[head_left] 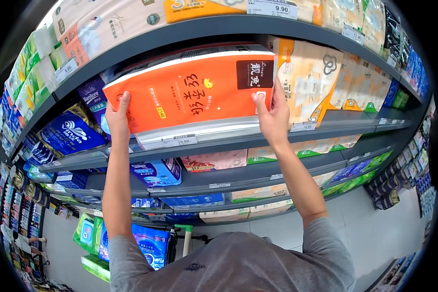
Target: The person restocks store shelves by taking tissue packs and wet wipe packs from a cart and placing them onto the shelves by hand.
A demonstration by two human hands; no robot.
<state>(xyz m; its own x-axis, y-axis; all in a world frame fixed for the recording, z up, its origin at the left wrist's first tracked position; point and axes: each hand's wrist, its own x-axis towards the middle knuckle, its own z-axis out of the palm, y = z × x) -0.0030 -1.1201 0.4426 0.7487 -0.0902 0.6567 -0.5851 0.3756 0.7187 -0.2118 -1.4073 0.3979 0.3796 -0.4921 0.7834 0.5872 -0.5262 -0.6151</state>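
An orange and white tissue pack (175, 97) with black lettering is at the middle shelf, in front of a shelf opening. My left hand (118, 117) grips its left end, thumb on the orange face. At the right end my right hand (274, 114) holds on, thumb on the front and fingers behind the edge. Both hands are closed on the pack, and their fingers are largely hidden behind it. Beside my right hand stands a cream and orange tissue pack (304, 73). A blue Vinda tissue pack (73, 129) sits left of my left hand.
A shelf edge (204, 29) runs just above the pack. Price tags (180, 140) line the shelf below. Purple packs (156, 171) stand lower down. A cart with a green-ended handle (184, 228) and several packs is beside me. Another person (22, 243) is at far left.
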